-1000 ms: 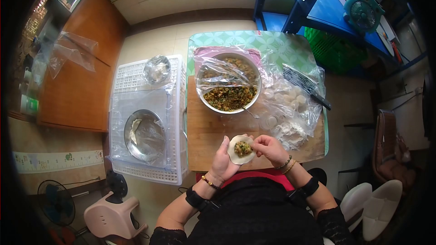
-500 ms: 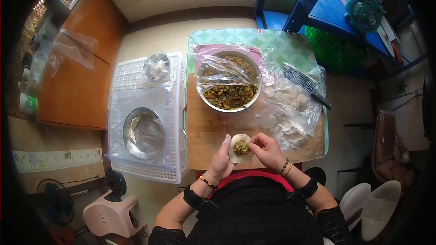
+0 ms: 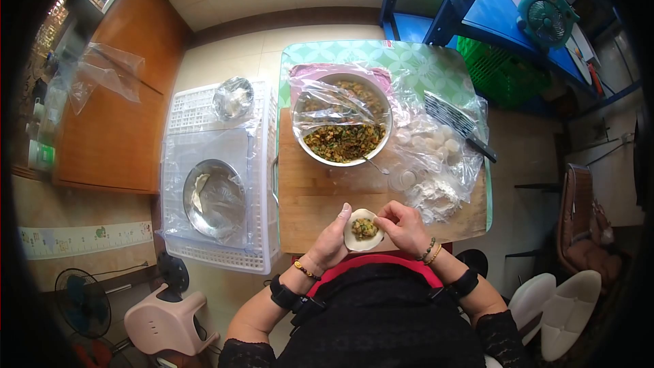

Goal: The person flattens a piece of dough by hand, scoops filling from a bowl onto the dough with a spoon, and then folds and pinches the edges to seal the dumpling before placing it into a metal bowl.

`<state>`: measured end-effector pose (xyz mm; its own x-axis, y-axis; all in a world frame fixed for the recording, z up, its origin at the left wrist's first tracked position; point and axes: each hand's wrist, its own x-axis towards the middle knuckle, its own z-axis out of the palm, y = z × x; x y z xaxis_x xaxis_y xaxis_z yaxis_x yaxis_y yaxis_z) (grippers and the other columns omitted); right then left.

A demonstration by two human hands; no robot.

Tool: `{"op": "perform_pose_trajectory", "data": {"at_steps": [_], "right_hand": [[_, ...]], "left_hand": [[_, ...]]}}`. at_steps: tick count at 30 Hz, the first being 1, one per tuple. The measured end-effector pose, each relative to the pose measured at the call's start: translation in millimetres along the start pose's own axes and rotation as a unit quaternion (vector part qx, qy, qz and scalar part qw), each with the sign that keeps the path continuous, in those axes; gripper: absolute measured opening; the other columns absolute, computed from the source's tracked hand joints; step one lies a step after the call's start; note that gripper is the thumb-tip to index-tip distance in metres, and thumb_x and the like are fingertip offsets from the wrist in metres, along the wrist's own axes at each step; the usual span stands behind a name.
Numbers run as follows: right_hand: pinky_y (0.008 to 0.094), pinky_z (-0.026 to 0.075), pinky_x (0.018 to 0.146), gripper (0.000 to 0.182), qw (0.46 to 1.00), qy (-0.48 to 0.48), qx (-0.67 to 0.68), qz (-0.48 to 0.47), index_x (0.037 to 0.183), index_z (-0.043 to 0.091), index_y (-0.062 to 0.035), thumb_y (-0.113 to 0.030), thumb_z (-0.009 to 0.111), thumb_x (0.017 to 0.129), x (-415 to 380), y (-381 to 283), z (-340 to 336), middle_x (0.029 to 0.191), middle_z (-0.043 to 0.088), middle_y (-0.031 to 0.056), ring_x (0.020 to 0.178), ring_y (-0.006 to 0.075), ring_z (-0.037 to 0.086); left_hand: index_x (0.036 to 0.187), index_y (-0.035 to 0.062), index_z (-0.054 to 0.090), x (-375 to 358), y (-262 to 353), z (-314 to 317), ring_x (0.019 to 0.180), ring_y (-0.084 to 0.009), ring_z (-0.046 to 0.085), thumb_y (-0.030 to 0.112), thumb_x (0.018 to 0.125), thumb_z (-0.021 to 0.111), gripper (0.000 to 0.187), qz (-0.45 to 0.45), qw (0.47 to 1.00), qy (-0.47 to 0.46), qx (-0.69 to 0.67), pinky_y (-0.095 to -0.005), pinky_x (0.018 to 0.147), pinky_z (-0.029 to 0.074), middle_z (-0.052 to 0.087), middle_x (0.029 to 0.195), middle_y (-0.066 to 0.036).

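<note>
My left hand [image 3: 330, 242] cups a round white dumpling wrapper [image 3: 355, 238] with a spoonful of green and brown filling in its middle. My right hand [image 3: 403, 226] pinches the wrapper's right edge with thumb and fingers. Both hands hover over the near edge of the wooden board [image 3: 306, 201]. Just beyond them stands a large metal bowl of chopped filling [image 3: 344, 142], half covered with plastic film, a spoon [image 3: 373, 164] leaning at its rim.
Stacked wrappers and flour [image 3: 432, 194] lie on plastic at the board's right, beside a striped scraper [image 3: 455, 119]. To the left, a white crate [image 3: 218, 177] carries a metal plate with one dumpling [image 3: 201, 191] and a small bowl [image 3: 233, 97]. A stool [image 3: 170, 320] stands below.
Both hands with the wrapper have stayed near the board's front edge, shifting slightly. The right fingers have closed in on the wrapper's edge.
</note>
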<state>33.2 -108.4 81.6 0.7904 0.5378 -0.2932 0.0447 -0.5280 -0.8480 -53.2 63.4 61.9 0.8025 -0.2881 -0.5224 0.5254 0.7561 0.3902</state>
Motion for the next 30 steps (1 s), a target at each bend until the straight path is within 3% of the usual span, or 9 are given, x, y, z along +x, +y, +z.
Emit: {"op": "perform_pose_trajectory", "data": {"at_steps": [3,11,16,20,22,26,28,30], "right_hand": [[0.0266,0.049,0.058,0.017,0.999,-0.014,0.023,0.023,0.088,0.063,-0.0002,-0.017,0.067,0.089,0,5,0,0.072,0.066,0.0056,0.063,0.0103,0.061],[0.0249,0.047,0.058,0.019,0.982,-0.023,0.174,0.064,0.087,0.062,-0.0012,-0.019,0.062,0.094,2,11,8,0.075,0.064,0.0006,0.066,0.0072,0.057],[0.0285,0.048,0.056,0.020,1.000,0.018,0.005,0.005,0.086,0.065,-0.0004,-0.019,0.062,0.092,-1,6,4,0.068,0.065,0.0071,0.060,0.0112,0.059],[0.0302,0.049,0.056,0.019,0.999,0.036,-0.005,-0.020,0.087,0.067,-0.0006,-0.019,0.063,0.091,0,7,2,0.067,0.066,0.0110,0.058,0.0147,0.062],[0.0357,0.051,0.062,0.020,0.999,-0.013,-0.025,0.034,0.089,0.068,-0.0022,-0.022,0.063,0.090,3,9,-3,0.076,0.069,0.0147,0.067,0.0244,0.067],[0.0339,0.052,0.062,0.020,1.000,-0.001,0.004,-0.013,0.089,0.069,-0.0023,-0.022,0.065,0.089,2,6,-5,0.076,0.069,0.0136,0.066,0.0232,0.067],[0.0324,0.052,0.062,0.019,0.998,-0.037,0.009,0.047,0.090,0.069,-0.0026,-0.021,0.066,0.088,1,0,-7,0.077,0.070,0.0127,0.066,0.0220,0.067],[0.0324,0.052,0.062,0.018,0.999,-0.033,-0.002,0.037,0.090,0.069,-0.0024,-0.020,0.066,0.088,0,0,-6,0.077,0.070,0.0127,0.065,0.0215,0.067]], "left_hand": [[0.130,0.0011,0.049,-1,2,3,0.113,-0.0252,0.061,0.050,0.104,0.024,0.060,-0.004,0.999,0.031,-0.013,-0.0392,0.097,0.051,0.059,0.124,-0.014],[0.133,0.0022,0.046,-2,5,4,0.117,-0.0242,0.059,0.051,0.104,0.022,0.061,-0.001,1.000,-0.002,-0.004,-0.0394,0.099,0.049,0.057,0.127,-0.013],[0.133,0.0010,0.046,-1,2,5,0.117,-0.0245,0.058,0.050,0.104,0.022,0.061,-0.016,1.000,-0.001,-0.022,-0.0390,0.100,0.048,0.057,0.128,-0.014],[0.133,-0.0009,0.045,0,0,3,0.118,-0.0251,0.058,0.048,0.105,0.023,0.060,-0.009,1.000,-0.013,-0.020,-0.0394,0.102,0.047,0.056,0.129,-0.014],[0.133,-0.0011,0.045,0,0,1,0.118,-0.0251,0.057,0.048,0.105,0.022,0.060,-0.011,1.000,-0.015,-0.017,-0.0395,0.103,0.047,0.056,0.129,-0.015],[0.133,-0.0011,0.044,-2,0,6,0.118,-0.0250,0.057,0.047,0.105,0.022,0.060,-0.027,1.000,-0.007,-0.010,-0.0397,0.104,0.046,0.055,0.129,-0.014],[0.135,0.0001,0.044,-1,-3,4,0.121,-0.0250,0.056,0.050,0.104,0.022,0.062,-0.030,0.999,-0.006,0.009,-0.0410,0.105,0.045,0.054,0.132,-0.014],[0.137,0.0014,0.043,-1,-4,4,0.124,-0.0251,0.054,0.052,0.103,0.023,0.064,-0.034,0.999,-0.005,0.028,-0.0424,0.106,0.044,0.053,0.134,-0.013]]}}
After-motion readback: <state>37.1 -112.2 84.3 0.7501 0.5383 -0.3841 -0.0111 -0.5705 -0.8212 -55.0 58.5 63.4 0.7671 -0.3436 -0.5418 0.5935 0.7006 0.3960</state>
